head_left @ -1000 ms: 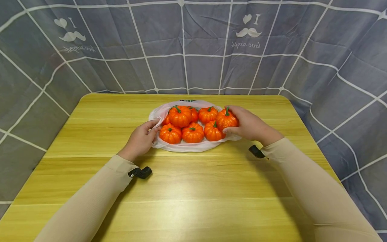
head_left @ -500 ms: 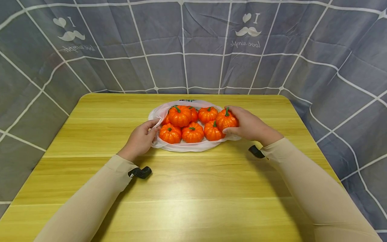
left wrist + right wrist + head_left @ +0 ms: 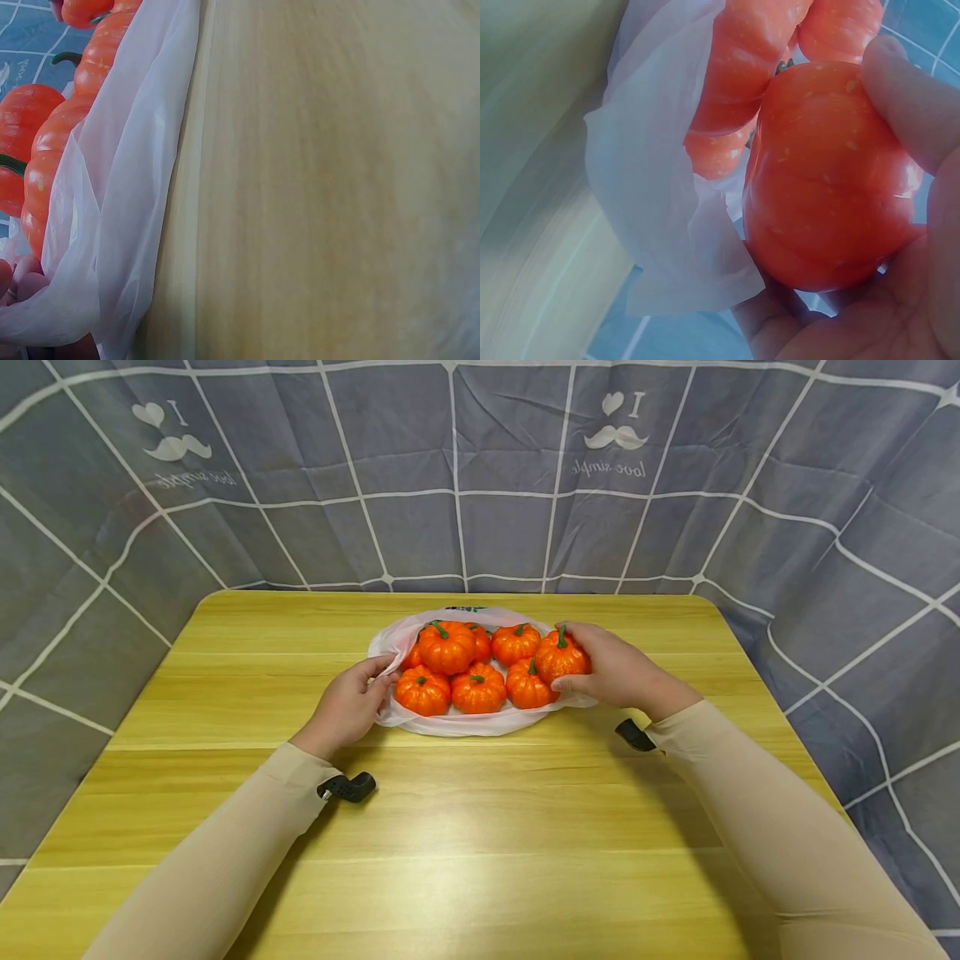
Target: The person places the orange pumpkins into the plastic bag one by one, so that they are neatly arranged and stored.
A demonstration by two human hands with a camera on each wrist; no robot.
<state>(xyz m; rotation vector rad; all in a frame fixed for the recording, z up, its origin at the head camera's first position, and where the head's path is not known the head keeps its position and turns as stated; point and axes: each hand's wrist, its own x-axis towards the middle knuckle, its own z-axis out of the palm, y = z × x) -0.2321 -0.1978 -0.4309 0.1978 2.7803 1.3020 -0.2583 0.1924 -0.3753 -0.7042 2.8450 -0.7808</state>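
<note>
A whitish plastic bag [image 3: 487, 725] lies mouth-up toward the back of the table, with several small orange pumpkins [image 3: 478, 690] inside. At its left side, my left hand [image 3: 347, 706] pinches the bag's rim; in the left wrist view the fingertips [image 3: 30, 283] show partly behind the plastic. My right hand [image 3: 618, 668] grips one pumpkin [image 3: 562, 657] with a green stem at the bag's right end. The right wrist view has thumb and fingers around that pumpkin [image 3: 829, 176], close beside the bag's edge [image 3: 660, 172]. Another pumpkin [image 3: 447, 648] sits on top of the others at left.
The wooden table [image 3: 480, 843] extends in front of the bag and to both sides. A grey checked cloth [image 3: 495, 460] hangs behind and around it. Each wrist carries a black strap-on device, the left one [image 3: 348, 787] and the right one [image 3: 634, 735].
Almost nothing moves. The right hand and its pumpkin shift very slightly left; the left hand stays at the bag's rim.
</note>
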